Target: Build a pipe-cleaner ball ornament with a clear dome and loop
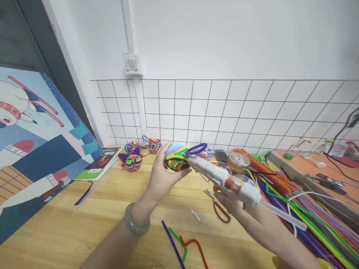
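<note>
My left hand (162,175) is closed round a ball-shaped figure wound from multicoloured pipe cleaners (175,157), held up above the wooden table (84,220). A purple pipe-cleaner loop (196,148) sticks out of its right side. My right hand (246,213) grips a white hot glue gun (224,180), a clear glue stick (283,216) protruding from its back. The gun's nozzle touches the figure just below the purple loop. A pale green bangle sits on my left wrist.
Two finished multicoloured figures (131,158) (153,145) stand near the wire grid (224,112). Red-handled scissors (217,205) and loose pipe-cleaner pieces (182,243) lie below my hands. A large pile of pipe cleaners (308,201) fills the right. A painted board (36,149) leans at left.
</note>
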The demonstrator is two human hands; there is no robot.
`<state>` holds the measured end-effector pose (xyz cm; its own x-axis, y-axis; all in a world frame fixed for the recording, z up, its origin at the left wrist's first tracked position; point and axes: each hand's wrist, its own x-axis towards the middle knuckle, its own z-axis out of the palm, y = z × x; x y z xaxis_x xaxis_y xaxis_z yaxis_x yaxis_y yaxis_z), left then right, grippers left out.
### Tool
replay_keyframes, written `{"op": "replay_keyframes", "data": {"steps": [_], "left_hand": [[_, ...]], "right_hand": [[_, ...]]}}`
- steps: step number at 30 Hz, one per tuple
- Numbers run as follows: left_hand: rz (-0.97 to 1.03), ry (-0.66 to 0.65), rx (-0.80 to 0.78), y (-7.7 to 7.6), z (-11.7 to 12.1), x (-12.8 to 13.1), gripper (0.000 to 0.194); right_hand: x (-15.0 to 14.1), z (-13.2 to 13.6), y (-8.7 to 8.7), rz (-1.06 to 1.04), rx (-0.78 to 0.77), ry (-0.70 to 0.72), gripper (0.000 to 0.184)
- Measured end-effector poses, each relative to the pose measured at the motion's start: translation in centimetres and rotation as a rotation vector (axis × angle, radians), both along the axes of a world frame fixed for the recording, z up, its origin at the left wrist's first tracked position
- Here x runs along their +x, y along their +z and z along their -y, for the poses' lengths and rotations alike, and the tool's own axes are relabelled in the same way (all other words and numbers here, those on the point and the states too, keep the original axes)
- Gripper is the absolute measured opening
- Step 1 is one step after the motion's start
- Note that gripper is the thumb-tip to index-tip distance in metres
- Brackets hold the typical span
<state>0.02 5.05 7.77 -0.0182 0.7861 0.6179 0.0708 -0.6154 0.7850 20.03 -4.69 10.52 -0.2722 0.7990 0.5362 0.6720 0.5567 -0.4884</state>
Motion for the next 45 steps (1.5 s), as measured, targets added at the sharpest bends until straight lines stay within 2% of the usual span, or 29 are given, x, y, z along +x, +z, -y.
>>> {"op": "replay_keyframes", "data": {"steps": [7,19,25,28,31,33,37,41,45], "left_hand": [[0.015,-0.019,-0.013,0.0,-0.1,0.0,0.083],[0.142,-0.16,-0.095,0.3,-0.2,-0.4,0.084],[0.189,-0.151,-0.194,-0.2,-1.4,-0.8,0.082],[0.356,-0.09,-0.279,-0.3,-2.2,-1.4,0.071],[0.578,-0.098,-0.412,0.0,-2.8,-2.3,0.056],[0.678,-0.071,-0.434,0.3,-2.9,-2.8,0.05],[0.715,-0.051,-0.366,0.6,-3.0,-3.4,0.044],[0.707,-0.067,-0.354,0.5,-2.8,-3.0,0.044],[0.69,-0.112,-0.372,0.2,-2.6,-2.4,0.044]], "right_hand": [[0.3,-0.2,-0.4,0.033,-0.024,-0.035,0.018],[0.5,-0.3,-0.8,-0.014,-0.053,-0.038,0.019],[1.3,0.1,-1.3,-0.197,-0.247,-0.041,0.025],[1.6,-0.2,-0.9,-0.312,-0.233,-0.003,0.028],[1.8,-1.6,-1.1,-0.322,-0.229,-0.053,0.029],[1.9,-3.1,-2.0,-0.233,-0.263,-0.088,0.027],[1.0,-6.1,-5.5,0.153,-0.295,0.002,0.017],[-0.8,-7.2,-9.4,0.231,-0.362,0.032,0.014],[-2.0,-7.0,-11.3,0.274,-0.393,0.038,0.028]]}}
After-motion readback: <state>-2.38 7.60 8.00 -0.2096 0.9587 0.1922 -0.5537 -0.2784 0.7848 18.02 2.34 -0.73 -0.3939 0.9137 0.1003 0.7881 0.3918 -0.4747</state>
